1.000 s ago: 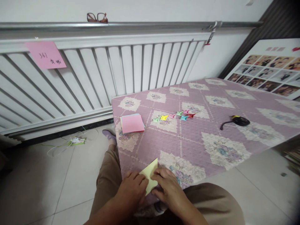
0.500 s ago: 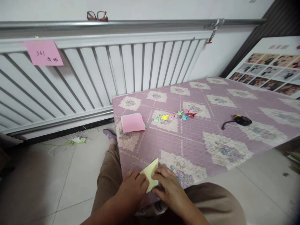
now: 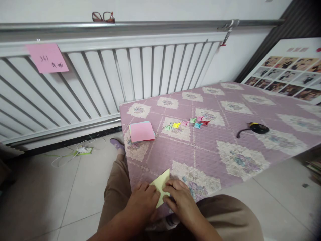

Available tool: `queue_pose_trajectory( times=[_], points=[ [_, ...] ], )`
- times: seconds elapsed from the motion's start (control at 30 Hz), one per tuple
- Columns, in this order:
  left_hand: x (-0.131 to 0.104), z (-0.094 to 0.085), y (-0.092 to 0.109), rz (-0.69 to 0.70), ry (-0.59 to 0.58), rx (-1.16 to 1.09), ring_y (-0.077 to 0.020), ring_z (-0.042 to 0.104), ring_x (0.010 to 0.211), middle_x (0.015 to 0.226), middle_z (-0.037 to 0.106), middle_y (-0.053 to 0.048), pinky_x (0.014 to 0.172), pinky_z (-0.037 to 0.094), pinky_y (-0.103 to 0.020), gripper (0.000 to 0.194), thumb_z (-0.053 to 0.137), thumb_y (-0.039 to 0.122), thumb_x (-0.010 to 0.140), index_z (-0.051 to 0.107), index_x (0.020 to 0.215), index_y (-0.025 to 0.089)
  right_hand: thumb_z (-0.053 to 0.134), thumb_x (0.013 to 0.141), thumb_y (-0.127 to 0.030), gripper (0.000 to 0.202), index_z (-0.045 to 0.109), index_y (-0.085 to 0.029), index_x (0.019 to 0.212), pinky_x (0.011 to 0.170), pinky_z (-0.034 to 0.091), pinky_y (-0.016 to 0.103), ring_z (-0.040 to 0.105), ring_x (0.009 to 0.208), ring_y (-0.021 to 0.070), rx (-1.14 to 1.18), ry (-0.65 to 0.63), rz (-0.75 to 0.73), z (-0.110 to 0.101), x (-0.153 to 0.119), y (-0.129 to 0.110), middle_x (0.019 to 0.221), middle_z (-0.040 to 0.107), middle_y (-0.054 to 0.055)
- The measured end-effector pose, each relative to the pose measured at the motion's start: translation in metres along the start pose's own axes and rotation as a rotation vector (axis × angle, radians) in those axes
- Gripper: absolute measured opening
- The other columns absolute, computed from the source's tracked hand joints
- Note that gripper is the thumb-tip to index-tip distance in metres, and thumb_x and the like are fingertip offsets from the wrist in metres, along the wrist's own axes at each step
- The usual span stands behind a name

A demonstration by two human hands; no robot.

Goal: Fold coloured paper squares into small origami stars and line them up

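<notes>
A pale yellow sheet of folded paper (image 3: pixel 162 184) lies at the near edge of the table, between my two hands. The curled fingers of my left hand (image 3: pixel 145 197) press on its left side. On the right side of the paper, my right hand (image 3: pixel 178 195) has its thumb and fingers bent onto the edge. Further back is a stack of coloured paper squares with a pink one (image 3: pixel 142 131) on top. Several small folded paper pieces, among them a yellow one (image 3: pixel 176 125) and a red one (image 3: pixel 205 123), sit in a loose row.
The table has a purple floral cloth (image 3: pixel 160 150). A black tape measure (image 3: pixel 259 128) rests on its right part. Behind stands a white radiator (image 3: pixel 147 70) with a pink note (image 3: pixel 48 57); glasses (image 3: pixel 103 17) sit on the pipe. Cables and a power strip (image 3: pixel 84 150) lie on the floor.
My right thumb has shifted slightly up along the paper's right edge. The pink note on the radiator has swung a little. Both hands stay at the paper.
</notes>
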State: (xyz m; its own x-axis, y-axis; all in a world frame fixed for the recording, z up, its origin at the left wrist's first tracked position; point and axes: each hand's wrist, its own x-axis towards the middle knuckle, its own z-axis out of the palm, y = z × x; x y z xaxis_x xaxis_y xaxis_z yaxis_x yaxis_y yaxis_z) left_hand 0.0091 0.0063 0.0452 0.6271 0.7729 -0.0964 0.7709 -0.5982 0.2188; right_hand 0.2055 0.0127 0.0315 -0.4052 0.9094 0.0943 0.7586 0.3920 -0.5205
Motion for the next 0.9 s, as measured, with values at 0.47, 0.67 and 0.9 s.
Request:
queue_pose_trajectory(
  times=[0.47,0.67,0.9],
  points=[
    [0.005,-0.008,-0.013,-0.032,0.036,-0.19,-0.0219,0.053,0.097,0.102,0.062,-0.002,0.086,0.038,-0.038,0.015,0.062,0.027,0.083,0.06,0.098,0.023,0.059,0.07,-0.006,0.025,0.059,-0.023,0.088,0.089,0.04,0.04,0.053,0.101,0.0225,0.025,0.021,0.002,0.003,-0.004,0.0,0.108,0.059,0.005],
    [-0.002,-0.016,-0.02,0.006,0.017,-0.359,-0.0234,0.052,0.104,0.113,0.06,-0.004,0.091,0.037,-0.036,0.058,0.078,0.051,0.065,0.059,0.111,0.023,0.055,0.077,-0.009,0.014,0.057,-0.022,0.082,0.087,0.042,0.041,0.055,0.098,0.0221,-0.005,0.094,-0.026,0.009,-0.006,-0.001,0.106,0.06,0.005],
    [0.004,0.007,-0.016,-0.219,0.179,-0.329,-0.0192,0.053,0.091,0.091,0.062,-0.001,0.085,0.037,-0.035,0.009,0.059,0.016,0.084,0.065,0.079,0.021,0.057,0.081,-0.013,0.01,0.059,-0.023,0.081,0.087,0.044,0.04,0.057,0.096,0.022,-0.016,0.14,-0.025,0.015,-0.007,0.005,0.102,0.062,0.005]
  ],
)
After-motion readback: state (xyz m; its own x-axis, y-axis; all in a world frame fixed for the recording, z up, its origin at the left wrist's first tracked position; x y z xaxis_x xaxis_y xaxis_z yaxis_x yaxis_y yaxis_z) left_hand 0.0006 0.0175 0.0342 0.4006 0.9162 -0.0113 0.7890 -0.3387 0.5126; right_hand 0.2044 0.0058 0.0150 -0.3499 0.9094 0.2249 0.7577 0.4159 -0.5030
